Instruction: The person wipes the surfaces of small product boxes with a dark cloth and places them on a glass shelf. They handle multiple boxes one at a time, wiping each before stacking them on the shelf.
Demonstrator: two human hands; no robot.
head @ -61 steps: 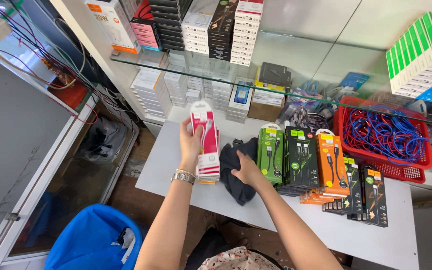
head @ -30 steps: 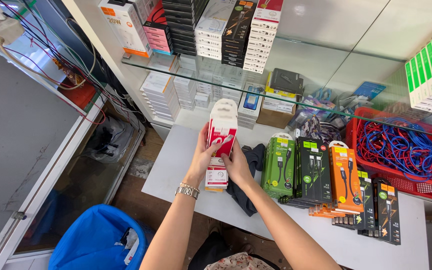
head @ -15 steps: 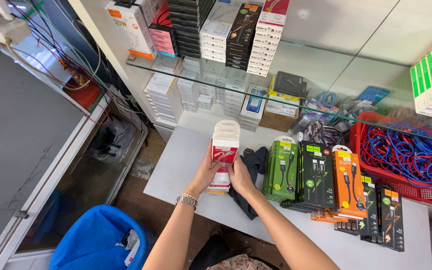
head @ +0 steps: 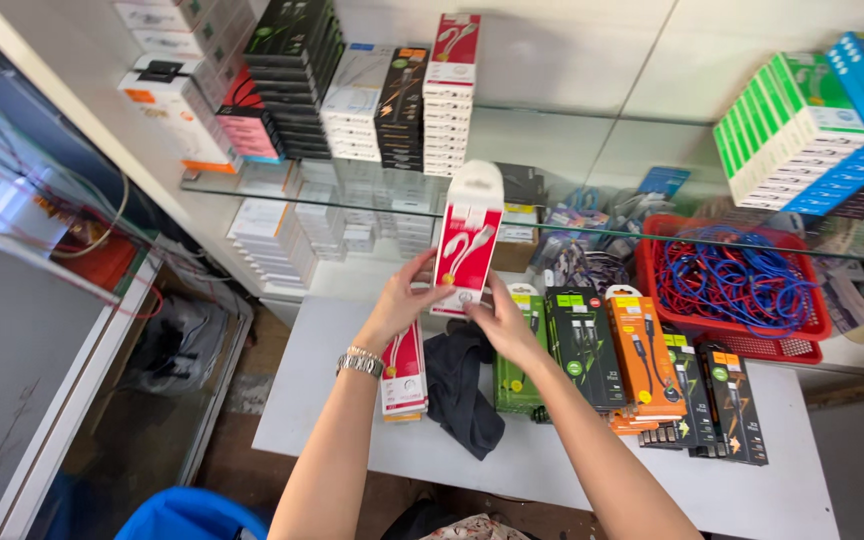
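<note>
red-white cable box (head: 468, 240) held upright, green (head: 518, 350), black (head: 574, 348), orange packs (head: 641, 355) on table

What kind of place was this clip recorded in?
Likely a small phone-accessory shop: boxed cables lined up on a white table, stacked boxes on a glass shelf, and a red basket of loose cables.

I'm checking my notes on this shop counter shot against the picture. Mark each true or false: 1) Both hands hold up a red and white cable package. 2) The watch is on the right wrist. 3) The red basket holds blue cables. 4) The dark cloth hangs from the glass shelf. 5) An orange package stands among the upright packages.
1) True: the left hand and right hand hold the red and white package upright.
2) False: the watch is on the left wrist.
3) True: the red basket holds blue cables.
4) False: the dark cloth lies on the white table.
5) True: the orange package stands there.
</note>
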